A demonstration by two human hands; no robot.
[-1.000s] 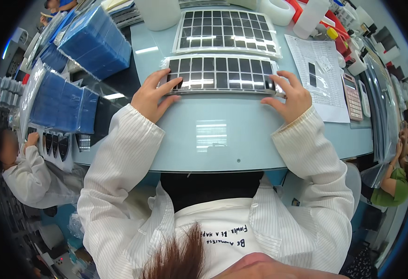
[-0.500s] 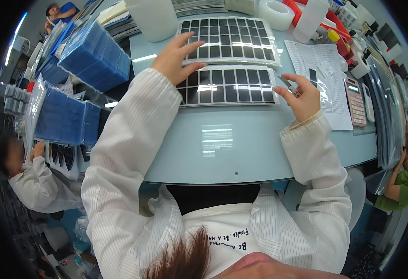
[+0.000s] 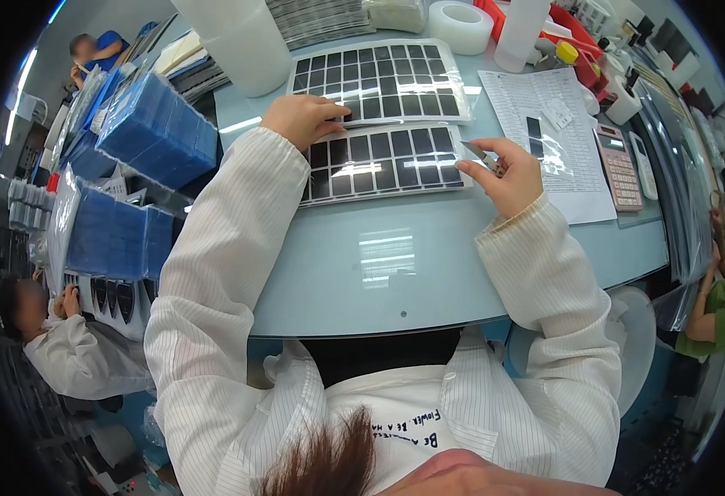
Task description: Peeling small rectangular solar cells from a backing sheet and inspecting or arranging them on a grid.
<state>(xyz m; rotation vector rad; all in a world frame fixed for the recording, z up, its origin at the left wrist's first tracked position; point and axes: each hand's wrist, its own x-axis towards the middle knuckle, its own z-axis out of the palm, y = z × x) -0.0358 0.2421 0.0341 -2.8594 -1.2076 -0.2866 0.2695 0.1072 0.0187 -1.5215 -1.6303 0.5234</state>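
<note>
Two white sheets with rows of glossy black rectangular stickers lie on the glass-topped table: a far sheet (image 3: 395, 74) and a nearer sheet (image 3: 404, 169). My left hand (image 3: 300, 121) rests at their left side, over the border between them. Its fingers are drawn together at a black sticker near the far sheet's lower edge; whether a sticker is between the fingertips is hidden. At the right end of the nearer sheet, my right hand (image 3: 514, 175) is closed around a small pointed metal tool (image 3: 480, 153). The tool's tip points left, toward the stickers.
Stacks of blue film-wrapped pieces (image 3: 155, 124) stand at the left. Behind are a white cylindrical container (image 3: 242, 45) and a tape roll (image 3: 459, 26). To the right lie printed paper (image 3: 577, 186), a pink calculator (image 3: 619, 169) and a red bin (image 3: 573, 29). Co-workers sit at both sides.
My left hand has moved down from above the far sheet, and its spread fingers have come together at its lower edge. My right hand keeps its hold on the tool. The view has shifted slightly.
</note>
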